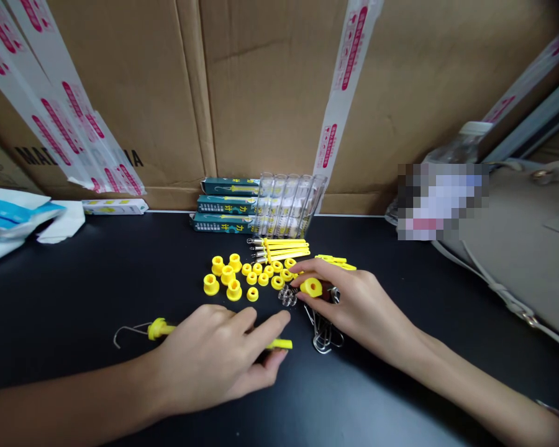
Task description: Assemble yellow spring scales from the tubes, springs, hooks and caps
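My left hand (pixel 223 354) is closed around a yellow plastic rod (pixel 280 344); its tip sticks out past my fingers. On the other side of that hand, a yellow collar (pixel 158 329) with a wire hook (pixel 131 329) shows. Between thumb and fingers, my right hand (pixel 349 288) pinches a yellow flanged cap (pixel 312 287). Below it lie wire hooks (pixel 323 335), and beside its fingertips is a cluster of small springs (pixel 287 296). Larger yellow caps (pixel 228 275) and small yellow rings (pixel 263 279) stand loose near both hands. The middle of the held rod is hidden.
Yellow rods with metal ends (pixel 284 249) lie behind the rings. Clear tubes (pixel 289 205) lean by stacked green boxes (pixel 226 205) against a cardboard box (pixel 270 93). A bottle (pixel 468 146) and a grey bag (pixel 531 230) are right; a blue-white packet (pixel 18 217) is left.
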The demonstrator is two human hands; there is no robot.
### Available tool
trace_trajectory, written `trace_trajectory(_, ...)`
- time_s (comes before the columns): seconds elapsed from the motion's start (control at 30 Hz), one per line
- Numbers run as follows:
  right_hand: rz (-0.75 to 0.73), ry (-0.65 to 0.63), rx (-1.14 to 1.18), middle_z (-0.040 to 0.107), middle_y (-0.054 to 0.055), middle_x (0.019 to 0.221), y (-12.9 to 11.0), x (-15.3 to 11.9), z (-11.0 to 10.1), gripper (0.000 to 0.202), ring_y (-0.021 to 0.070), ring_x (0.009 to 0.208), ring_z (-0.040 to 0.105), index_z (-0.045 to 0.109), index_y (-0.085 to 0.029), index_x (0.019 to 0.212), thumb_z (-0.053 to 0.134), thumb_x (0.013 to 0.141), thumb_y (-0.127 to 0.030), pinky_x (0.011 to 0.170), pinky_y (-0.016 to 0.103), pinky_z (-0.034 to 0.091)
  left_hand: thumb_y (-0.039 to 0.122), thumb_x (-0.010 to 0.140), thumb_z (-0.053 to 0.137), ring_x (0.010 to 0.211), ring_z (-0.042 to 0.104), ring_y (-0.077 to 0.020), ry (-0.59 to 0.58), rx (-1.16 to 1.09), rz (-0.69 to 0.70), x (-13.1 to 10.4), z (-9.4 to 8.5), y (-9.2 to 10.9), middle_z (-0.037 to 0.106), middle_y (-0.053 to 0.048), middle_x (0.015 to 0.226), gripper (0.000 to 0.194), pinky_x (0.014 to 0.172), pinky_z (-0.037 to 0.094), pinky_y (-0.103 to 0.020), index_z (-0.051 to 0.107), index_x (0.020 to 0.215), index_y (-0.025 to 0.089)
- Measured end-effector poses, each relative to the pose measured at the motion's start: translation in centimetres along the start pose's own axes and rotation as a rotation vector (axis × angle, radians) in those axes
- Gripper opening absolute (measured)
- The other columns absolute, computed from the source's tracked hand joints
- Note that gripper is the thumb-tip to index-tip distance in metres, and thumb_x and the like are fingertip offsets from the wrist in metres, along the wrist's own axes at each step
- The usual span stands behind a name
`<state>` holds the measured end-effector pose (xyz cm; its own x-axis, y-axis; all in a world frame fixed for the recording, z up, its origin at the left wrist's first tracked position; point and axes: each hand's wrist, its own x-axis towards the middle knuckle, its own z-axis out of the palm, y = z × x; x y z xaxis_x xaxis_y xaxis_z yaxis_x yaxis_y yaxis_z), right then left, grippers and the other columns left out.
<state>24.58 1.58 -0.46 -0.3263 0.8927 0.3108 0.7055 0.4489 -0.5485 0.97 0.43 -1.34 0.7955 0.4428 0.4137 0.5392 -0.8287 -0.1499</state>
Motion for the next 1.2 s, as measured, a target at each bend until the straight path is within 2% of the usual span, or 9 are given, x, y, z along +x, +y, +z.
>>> trace_trajectory(0.17, -0.029, 0.018, -0.006, 0.077, 0.002, 0.108, 0.1, -0.1, 0.1, 0.032, 0.0203, 0.094, 0.075, 0.062, -0.025, 0.114, 0.061, 0.087, -0.008, 0.082, 0.031, 0.058, 0.035, 0.092, 0.055, 0.044, 0.061, -0.018, -0.013, 0.017, -0.001, 0.0, 0.0, 0.0, 0.062, 0.004, 0.063, 0.038, 0.042, 0.046, -0.031, 0.062, 0.128, 0.023)
trace_trajectory(0.43, -0.053, -0.018, -0.08, 0.074, 0.005, 0.109, 0.3, -0.4, -0.1, 0.04, 0.0219, 0.096, 0.072, 0.059, -0.024, 0.121, 0.056, 0.086, -0.003, 0.084, 0.034, 0.057, 0.036, 0.093, 0.054, 0.045, 0.061, -0.019, -0.016, 0.014, -0.006, 0.0, 0.0, 0.1, 0.062, 0.004, 0.064, 0.038, 0.04, 0.046, -0.032, 0.062, 0.128, 0.023)
trace_trajectory(0.7, -0.107, -0.027, -0.108, 0.072, 0.007, 0.109, 0.0, -0.6, -0.3, 0.04, 0.0233, 0.099, 0.07, 0.059, -0.023, 0.119, 0.054, 0.085, -0.001, 0.086, 0.037, 0.058, 0.035, 0.092, 0.056, 0.045, 0.061, -0.018, -0.018, 0.016, -0.013, -0.1, 0.0, 0.1, 0.062, 0.004, 0.063, 0.037, 0.042, 0.045, -0.031, 0.063, 0.126, 0.023)
trace_trajectory(0.97, -0.072, 0.005, -0.127, 0.072, 0.007, 0.109, 0.1, -0.4, -0.8, 0.032, 0.0239, 0.101, 0.07, 0.061, -0.024, 0.114, 0.053, 0.089, -0.006, 0.088, 0.038, 0.057, 0.035, 0.091, 0.057, 0.046, 0.062, -0.0184, -0.022, 0.008, -0.009, -0.1, 0.0, 0.1, 0.062, 0.004, 0.064, 0.037, 0.042, 0.045, -0.031, 0.063, 0.126, 0.023)
trace_trajectory(1.2, -0.058, -0.041, -0.104, 0.073, 0.007, 0.106, 0.3, -0.5, -0.1, 0.041, 0.0234, 0.094, 0.072, 0.058, -0.022, 0.123, 0.054, 0.087, -0.003, 0.082, 0.038, 0.059, 0.035, 0.091, 0.056, 0.044, 0.061, -0.0181, -0.039, 0.037, -0.012, 0.1, -0.1, 0.1, 0.063, 0.003, 0.064, 0.038, 0.041, 0.044, -0.03, 0.064, 0.126, 0.022)
